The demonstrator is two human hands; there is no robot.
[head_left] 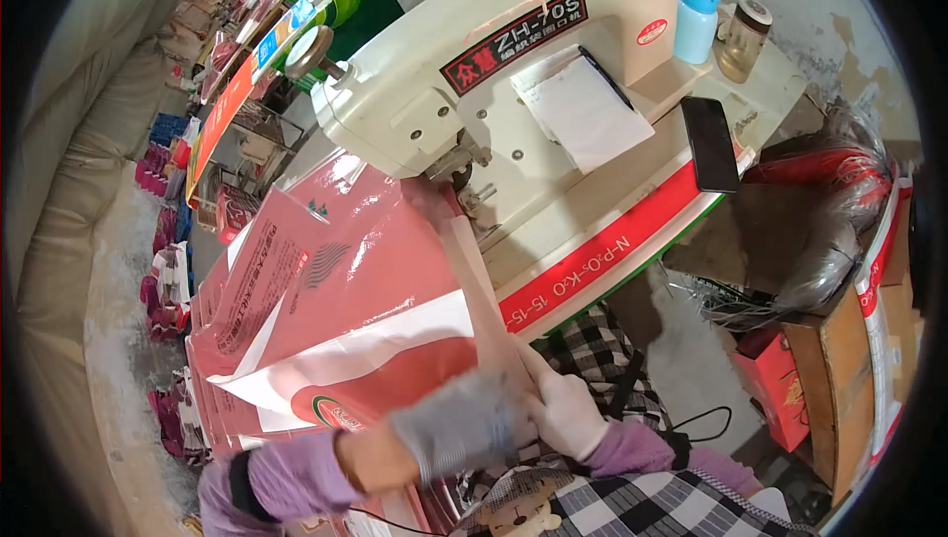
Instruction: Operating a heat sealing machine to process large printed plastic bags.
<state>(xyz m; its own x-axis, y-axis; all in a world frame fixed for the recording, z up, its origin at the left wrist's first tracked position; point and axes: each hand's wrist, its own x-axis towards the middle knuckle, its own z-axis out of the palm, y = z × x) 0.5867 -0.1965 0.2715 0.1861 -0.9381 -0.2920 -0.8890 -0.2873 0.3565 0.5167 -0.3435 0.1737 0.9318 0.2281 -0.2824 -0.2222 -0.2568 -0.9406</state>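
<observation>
Pinkish-red, the bag (pixel 385 251) is spread beyond and left of the white-gloved right hand (pixel 568 414), in whose curled fingers its near edge is gripped; close beside, the grey-gloved left hand (pixel 466 425) is blurred, its opening and hold impossible to tell; beyond both hands, that edge's far end is set at the sewing machine (pixel 420 93).

Pink-and-white sack (pixel 370 266); cream sewing machine (pixel 380 127); grey left glove (pixel 464 428), white right glove (pixel 571 417); lilac sleeves (pixel 301 478); black-and-white checked apron (pixel 671 505) near; pale-blue bottle (pixel 696 29) far right.
</observation>
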